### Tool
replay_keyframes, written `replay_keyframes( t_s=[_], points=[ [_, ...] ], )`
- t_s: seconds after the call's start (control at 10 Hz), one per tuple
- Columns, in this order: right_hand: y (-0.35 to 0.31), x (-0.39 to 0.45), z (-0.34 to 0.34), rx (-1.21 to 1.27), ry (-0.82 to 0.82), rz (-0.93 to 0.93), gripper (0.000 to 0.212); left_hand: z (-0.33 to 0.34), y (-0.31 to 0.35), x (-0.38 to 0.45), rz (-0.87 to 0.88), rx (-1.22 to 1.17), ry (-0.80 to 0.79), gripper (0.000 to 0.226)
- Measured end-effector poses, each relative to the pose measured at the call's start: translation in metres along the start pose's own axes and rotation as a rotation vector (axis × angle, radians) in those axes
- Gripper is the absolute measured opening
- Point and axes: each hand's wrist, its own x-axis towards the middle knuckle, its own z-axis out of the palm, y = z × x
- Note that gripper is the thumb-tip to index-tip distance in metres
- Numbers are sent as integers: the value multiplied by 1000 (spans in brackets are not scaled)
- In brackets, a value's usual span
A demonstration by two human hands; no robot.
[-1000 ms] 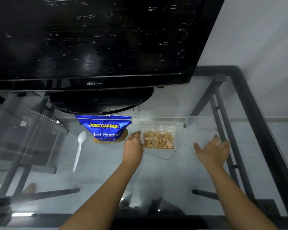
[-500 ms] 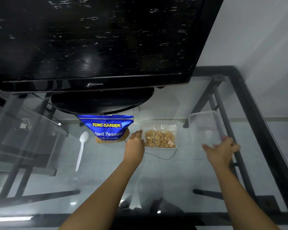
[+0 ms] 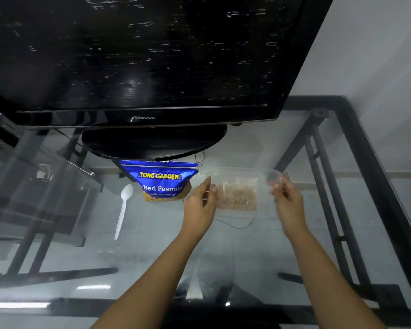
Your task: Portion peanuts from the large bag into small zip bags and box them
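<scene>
A clear plastic box [image 3: 237, 206] holding small zip bags of peanuts sits on the glass table, right of the blue Tong Garden peanut bag [image 3: 161, 181]. A clear lid [image 3: 243, 178] hovers tilted just over the box. My right hand [image 3: 286, 198] grips the lid's right edge. My left hand [image 3: 201, 203] pinches its left edge between thumb and fingers. The peanuts show blurred through the lid.
A white plastic spoon [image 3: 124, 210] lies left of the blue bag. The television's black stand [image 3: 152, 143] is right behind the bag and box. A thin black wire [image 3: 235, 225] curls just in front of the box. The table's black frame [image 3: 375, 186] runs along the right.
My right hand picked the lid up from the table at the right and carried it left over the box. My left hand rose from beside the box to the lid's left edge.
</scene>
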Motion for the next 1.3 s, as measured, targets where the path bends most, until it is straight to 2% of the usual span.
replay_keyframes(
  t_s=[0.1,0.2,0.3,0.4,0.6,0.8,1.1,1.2,1.3],
  points=[
    [0,4,12,-6,-37,37,40,-2,-9,7,-73,41,12,44],
    [0,15,24,-137,-60,43,50,0,-23,21,-178,171,-62,54],
    [10,25,27,-238,-83,32,56,3,-25,26,-209,239,-105,54],
    [12,29,27,-380,-104,28,49,4,-26,30,-183,285,-100,48],
    [7,26,12,-354,-39,89,38,1,-28,30,-225,217,-12,40],
    [11,22,4,-378,-64,57,33,4,-29,32,-245,184,6,30],
    [13,22,12,-471,-38,3,35,5,-30,32,-272,154,5,33],
    [8,14,14,-472,-1,-10,40,2,-26,28,-268,135,-16,39],
    [9,6,14,-470,90,-117,43,-3,-28,22,-233,115,-35,42]
  ],
)
